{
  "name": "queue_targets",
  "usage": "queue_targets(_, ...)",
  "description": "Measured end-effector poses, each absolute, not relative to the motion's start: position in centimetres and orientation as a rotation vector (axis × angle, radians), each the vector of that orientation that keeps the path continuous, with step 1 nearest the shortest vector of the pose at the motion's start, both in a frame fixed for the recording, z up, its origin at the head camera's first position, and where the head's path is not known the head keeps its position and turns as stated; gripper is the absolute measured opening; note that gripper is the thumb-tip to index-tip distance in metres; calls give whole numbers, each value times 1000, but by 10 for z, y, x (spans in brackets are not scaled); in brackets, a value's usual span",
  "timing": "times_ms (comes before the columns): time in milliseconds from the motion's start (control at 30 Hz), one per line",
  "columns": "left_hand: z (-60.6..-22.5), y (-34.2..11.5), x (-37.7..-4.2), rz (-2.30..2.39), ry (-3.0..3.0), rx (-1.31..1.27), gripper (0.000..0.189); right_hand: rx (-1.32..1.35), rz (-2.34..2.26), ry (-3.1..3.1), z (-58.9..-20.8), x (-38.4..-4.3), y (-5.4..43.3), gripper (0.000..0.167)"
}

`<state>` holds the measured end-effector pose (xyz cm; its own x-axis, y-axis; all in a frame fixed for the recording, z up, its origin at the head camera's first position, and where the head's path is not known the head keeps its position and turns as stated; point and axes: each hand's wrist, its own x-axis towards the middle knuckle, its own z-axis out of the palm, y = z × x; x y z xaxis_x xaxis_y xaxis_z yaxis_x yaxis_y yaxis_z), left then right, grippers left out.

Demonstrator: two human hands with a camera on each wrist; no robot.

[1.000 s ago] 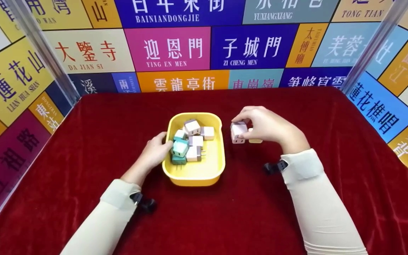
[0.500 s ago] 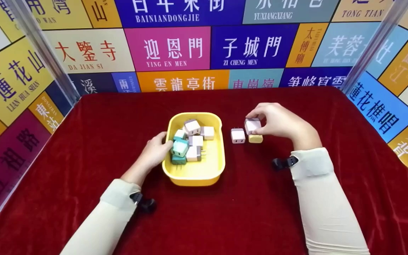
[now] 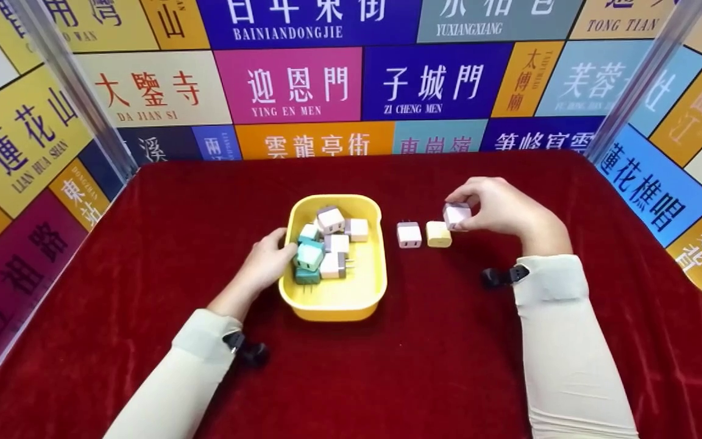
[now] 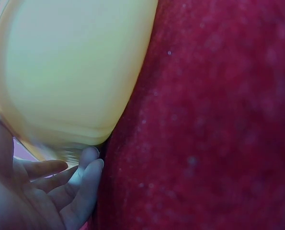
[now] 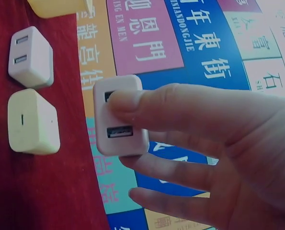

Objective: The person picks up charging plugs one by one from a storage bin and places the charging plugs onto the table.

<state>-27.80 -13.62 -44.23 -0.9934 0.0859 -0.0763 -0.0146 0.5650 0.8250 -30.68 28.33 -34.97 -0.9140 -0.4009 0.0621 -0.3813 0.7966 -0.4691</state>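
Note:
My left hand (image 3: 270, 253) holds the left side of a yellow plastic bin (image 3: 342, 311), thumb at the rim and fingers against the outer wall (image 4: 80, 72). Several USB wall chargers, white and teal, lie heaped inside, among them a teal one (image 3: 309, 256). To the right, my right hand (image 3: 497, 207) pinches a pinkish-white charger (image 3: 457, 216), its two USB ports facing the wrist camera and the thumb (image 5: 128, 103) over one port. Close by on the cloth sit a pale yellow charger (image 3: 439, 235) and, left of it, a white two-port charger (image 3: 409, 235).
Dark red velvet cloth (image 3: 351, 384) covers the table. Behind it rises a wall of coloured panels with Chinese lettering (image 3: 293, 85). Clear posts (image 3: 637, 91) stand at the back corners.
My right hand has moved right, away from the white charger and past the pale yellow one, carrying the pinkish-white charger. My left hand and the bin stay put.

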Motion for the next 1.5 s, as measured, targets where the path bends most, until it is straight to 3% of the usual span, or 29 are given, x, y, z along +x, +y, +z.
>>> queue_targets(1500,-441,-136,-275,1445,2660,72,53,-520,-692,2874,-387,-323,307,41)
